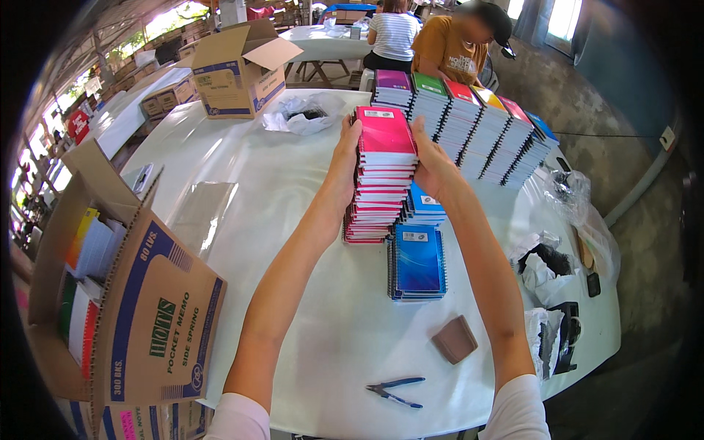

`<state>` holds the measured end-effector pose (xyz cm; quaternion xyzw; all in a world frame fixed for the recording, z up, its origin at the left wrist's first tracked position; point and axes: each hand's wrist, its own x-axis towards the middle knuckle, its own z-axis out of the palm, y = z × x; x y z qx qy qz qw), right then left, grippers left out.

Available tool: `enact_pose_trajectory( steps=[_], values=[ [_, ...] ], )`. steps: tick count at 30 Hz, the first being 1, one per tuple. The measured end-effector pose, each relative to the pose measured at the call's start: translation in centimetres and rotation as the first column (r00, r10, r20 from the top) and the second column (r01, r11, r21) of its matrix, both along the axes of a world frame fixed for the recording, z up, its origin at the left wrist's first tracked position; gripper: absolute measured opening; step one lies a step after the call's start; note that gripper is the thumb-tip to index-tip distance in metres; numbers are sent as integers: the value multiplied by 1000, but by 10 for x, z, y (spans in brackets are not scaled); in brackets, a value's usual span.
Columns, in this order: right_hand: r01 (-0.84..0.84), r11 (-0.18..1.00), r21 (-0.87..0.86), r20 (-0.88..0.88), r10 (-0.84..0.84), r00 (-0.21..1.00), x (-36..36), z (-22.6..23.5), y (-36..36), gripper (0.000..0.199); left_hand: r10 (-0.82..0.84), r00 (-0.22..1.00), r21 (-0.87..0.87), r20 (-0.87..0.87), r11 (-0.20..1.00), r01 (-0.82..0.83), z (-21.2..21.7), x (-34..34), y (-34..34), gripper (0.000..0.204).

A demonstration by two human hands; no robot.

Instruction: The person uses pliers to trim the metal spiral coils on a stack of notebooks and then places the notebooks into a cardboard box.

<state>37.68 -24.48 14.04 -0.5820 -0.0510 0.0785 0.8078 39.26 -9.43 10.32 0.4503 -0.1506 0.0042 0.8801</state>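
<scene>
A tall stack of pink spiral notebooks [385, 136] stands on the white table, and its side shows white page edges between pink covers. My left hand [343, 158] presses against its left side near the top, thumb at the upper edge. Against the right side lies my right hand [434, 167], its thumb raised along the top notebook. Several fingers of both hands are hidden behind the stack. Close to the pink stack sit a short pile of blue notebooks [425, 202] and, nearer to me, another pile of blue spiral notebooks [416, 260].
Behind stand tall notebook stacks [469, 125] in several colours. An open carton [242, 73] is at the back left; another carton [158, 315] with notebooks stands at left. Pliers [396, 391], a brown wallet-like item [455, 339] and plastic wrap [572, 198] lie about. Two people [447, 44] sit beyond.
</scene>
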Motion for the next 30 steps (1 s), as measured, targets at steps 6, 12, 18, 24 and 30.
enact_pose_trajectory(
  steps=[6, 12, 18, 24, 30],
  values=[
    [302, 934, -190, 43, -299, 953, -6, -9, -29, 80, 319, 893, 439, 316, 786, -436, 22, -73, 17, 81],
    [484, 793, -370, 503, -266, 822, -48, 60, -24, 45, 201, 751, 582, 629, 519, -626, 78, -285, 58, 84],
    [30, 976, -216, 686, 129, 716, -114, 143, 57, 19, 369, 392, 463, 842, -122, -878, 160, -422, 131, 55],
    [-407, 776, -483, 691, 623, 367, -162, 177, 206, 15, 678, 327, 682, 659, -354, -640, 182, -450, 212, 47],
    [-365, 434, -824, 375, 900, 224, -167, 139, 348, 22, 284, 873, 916, 396, -189, -354, 104, -453, 226, 48]
  ],
)
